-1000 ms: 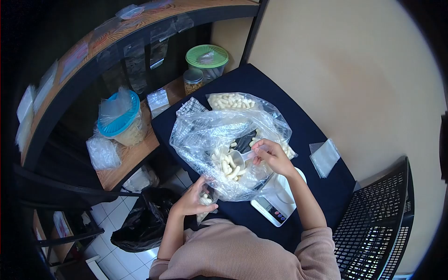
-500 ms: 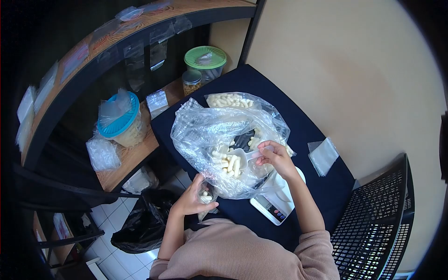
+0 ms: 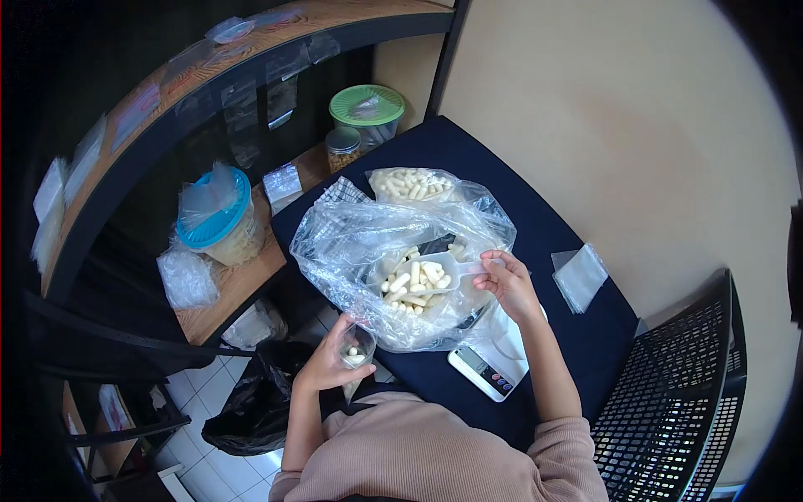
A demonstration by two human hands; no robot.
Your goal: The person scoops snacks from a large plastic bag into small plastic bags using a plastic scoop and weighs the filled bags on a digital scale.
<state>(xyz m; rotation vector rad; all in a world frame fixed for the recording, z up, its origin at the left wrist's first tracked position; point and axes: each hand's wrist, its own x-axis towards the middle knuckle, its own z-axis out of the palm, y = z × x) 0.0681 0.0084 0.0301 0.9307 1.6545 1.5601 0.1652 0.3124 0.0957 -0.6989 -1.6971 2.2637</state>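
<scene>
My right hand grips the handle of a translucent plastic scoop, closed around it. The scoop is heaped with short, pale finger-shaped snack pieces and sits over the mouth of a large clear plastic bag holding more of them. My left hand is closed around a small clear plastic bag, its mouth held open, with a few pale pieces visible inside. It is left of the large bag, at the table's near edge. A white digital scale lies below my right forearm, partly under the large bag.
Another bag of pale pieces lies at the back of the dark-covered table. A stack of small clear bags rests at right, beside a black plastic basket. Left are a blue-lidded tub and a black trash bag.
My right hand has raised the scoop, now loaded with pieces, out of the large bag's contents. The small bag's mouth in my left hand has turned more upward.
</scene>
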